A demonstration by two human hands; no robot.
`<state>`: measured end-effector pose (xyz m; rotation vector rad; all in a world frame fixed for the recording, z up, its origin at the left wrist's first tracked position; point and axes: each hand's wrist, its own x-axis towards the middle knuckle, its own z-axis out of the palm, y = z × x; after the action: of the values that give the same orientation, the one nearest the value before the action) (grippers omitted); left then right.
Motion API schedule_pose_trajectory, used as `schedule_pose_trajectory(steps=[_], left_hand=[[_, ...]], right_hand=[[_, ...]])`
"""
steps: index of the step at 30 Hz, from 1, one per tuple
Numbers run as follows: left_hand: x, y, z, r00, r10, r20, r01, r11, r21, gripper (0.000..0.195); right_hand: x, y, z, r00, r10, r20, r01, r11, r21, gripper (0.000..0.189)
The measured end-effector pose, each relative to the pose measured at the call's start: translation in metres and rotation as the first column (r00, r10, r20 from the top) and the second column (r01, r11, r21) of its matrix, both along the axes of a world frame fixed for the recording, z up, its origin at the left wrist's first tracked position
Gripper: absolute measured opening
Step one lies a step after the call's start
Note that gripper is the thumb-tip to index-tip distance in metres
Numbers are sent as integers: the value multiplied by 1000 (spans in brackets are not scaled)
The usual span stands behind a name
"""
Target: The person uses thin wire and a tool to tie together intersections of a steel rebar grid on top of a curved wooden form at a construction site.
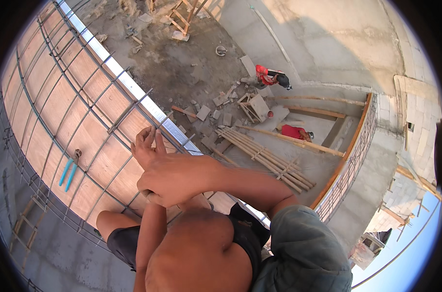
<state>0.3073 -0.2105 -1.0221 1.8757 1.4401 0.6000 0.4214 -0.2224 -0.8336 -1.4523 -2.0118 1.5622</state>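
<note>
My right hand [173,173] reaches across from the right, palm down. Its bent fingertips are beside a crossing of the steel rebar grid [90,108], near the deck's edge. Whether they pinch something small is unclear. My left forearm [152,233] comes up from below, and my left hand is mostly hidden under the right one. Fine wires [257,165] stick out past my right forearm. The rebar lies over plywood formwork [84,126]. Nippers with blue handles [71,169] rest on the grid to the left, apart from both hands.
A pale edge strip [128,82] borders the deck, with a drop beyond. Below are bamboo poles [261,155], rubble [221,98], a bucket [221,50] and two people in red tops [264,76]. A bamboo ladder [25,222] stands at lower left. My bent knees are close under my arms.
</note>
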Motion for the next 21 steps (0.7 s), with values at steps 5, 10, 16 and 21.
schedule_pose_trajectory(steps=[5,10,16,21], left_hand=[[2,-7,7,998,-54,12,54,998,28,22],[1,-4,12,998,-40,47,40,999,-1,22],[4,-4,12,999,-40,3,40,999,24,21],[5,-3,13,999,2,38,-2,1000,20,21]], right_hand=[[27,-44,-46,928,-46,369,131,969,-208,17],[24,-70,-86,759,-320,567,314,943,112,26],[32,-36,-123,631,-728,268,681,685,258,23],[26,-3,-147,714,-686,142,648,724,237,20]])
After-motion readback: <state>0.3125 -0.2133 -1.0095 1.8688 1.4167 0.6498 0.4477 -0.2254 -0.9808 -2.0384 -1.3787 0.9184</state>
